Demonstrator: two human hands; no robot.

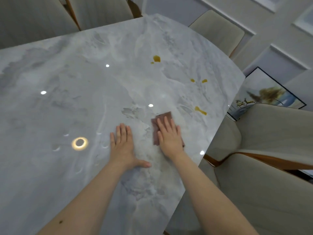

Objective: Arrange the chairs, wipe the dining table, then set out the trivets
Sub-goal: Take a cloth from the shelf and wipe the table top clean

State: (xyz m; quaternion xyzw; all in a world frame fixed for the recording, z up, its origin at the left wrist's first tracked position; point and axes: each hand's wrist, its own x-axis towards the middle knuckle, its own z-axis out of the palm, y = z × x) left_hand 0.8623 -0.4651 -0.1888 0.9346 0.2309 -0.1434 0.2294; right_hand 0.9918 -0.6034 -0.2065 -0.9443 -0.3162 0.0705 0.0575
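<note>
A glossy grey marble dining table fills most of the view. My right hand lies flat, fingers straight, pressing a brown folded cloth onto the tabletop near the right edge. My left hand rests flat on the bare marble beside it, thumb spread. Several yellow-brown spill spots mark the table beyond the cloth: a streak close by, a pair of drops, and a larger blot further off. No trivets are in view.
Cream upholstered chairs stand around the table: two at the far side, one at the far right corner, and two with wooden trim close on the right. A framed picture leans against the panelled wall.
</note>
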